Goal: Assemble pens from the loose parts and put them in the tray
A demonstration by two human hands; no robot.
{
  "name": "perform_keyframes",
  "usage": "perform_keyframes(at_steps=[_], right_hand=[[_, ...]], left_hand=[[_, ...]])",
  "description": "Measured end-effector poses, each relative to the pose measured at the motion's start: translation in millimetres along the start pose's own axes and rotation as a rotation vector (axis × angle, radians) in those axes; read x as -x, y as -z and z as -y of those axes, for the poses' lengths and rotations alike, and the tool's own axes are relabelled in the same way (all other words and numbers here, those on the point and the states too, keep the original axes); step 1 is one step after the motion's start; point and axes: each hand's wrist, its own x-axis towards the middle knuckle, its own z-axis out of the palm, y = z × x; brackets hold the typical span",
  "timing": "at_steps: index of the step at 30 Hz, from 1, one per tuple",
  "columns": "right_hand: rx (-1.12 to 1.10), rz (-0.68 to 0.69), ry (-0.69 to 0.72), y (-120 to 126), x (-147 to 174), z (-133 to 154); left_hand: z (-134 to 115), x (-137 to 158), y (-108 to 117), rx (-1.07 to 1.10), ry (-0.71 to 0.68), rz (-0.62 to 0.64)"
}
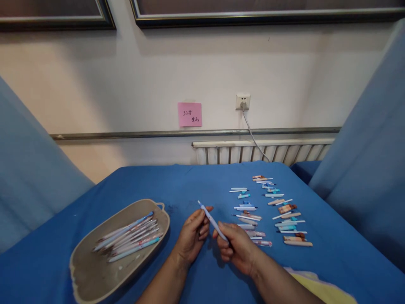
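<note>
Head view looks down on a blue-covered tabletop [190, 181] where both bare hands meet over the cloth. The right hand [236, 249] pinches the lower end of a pale blue pen [212, 221] between thumb and curled fingers [225, 253], and the pen slants up and away to the left, its white tip clear of both hands. The left hand [193, 234] closes its fingers [204, 226] loosely around the pen's upper stretch, thumb tip resting just beside the barrel. Left of the left hand's fingers, near but not touching, sits a shallow tan tray [95, 278] with a small handle at its far rim; a bundle of whole pens [129, 238] lies slantwise inside it. Just beyond the right hand's fingers and off to their right, rows of small pen parts [272, 211] lie spread on the cloth: white refills, blue caps, short brownish barrels, the nearest of them just beside the knuckles. A pale yellow cloth [316, 285] shows beneath the right forearm. Far past the fingertips, on the wall, hang a pink note [189, 114] and a socket [242, 101] with a grey cable [253, 137] running down toward a white radiator [259, 152].
</note>
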Motion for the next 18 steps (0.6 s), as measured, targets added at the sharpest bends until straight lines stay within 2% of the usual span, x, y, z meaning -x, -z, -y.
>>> perform_keyframes(at_steps=[9, 16, 18], right_hand=[[0.066, -0.058, 0.085, -2.5, -5.4, -6.8], [0.357, -0.132, 0.232, -6.5, -5.3, -3.2], [0.365, -0.144, 0.265, -8.4, -4.5, -1.7]], left_hand=[[2.6, -2.8, -0.2, -0.046, -0.035, -0.072], [3.7, -0.2, -5.8, -0.213, 0.038, -0.076], [4.3, 1.0, -7.6, -0.251, 0.038, -0.067]])
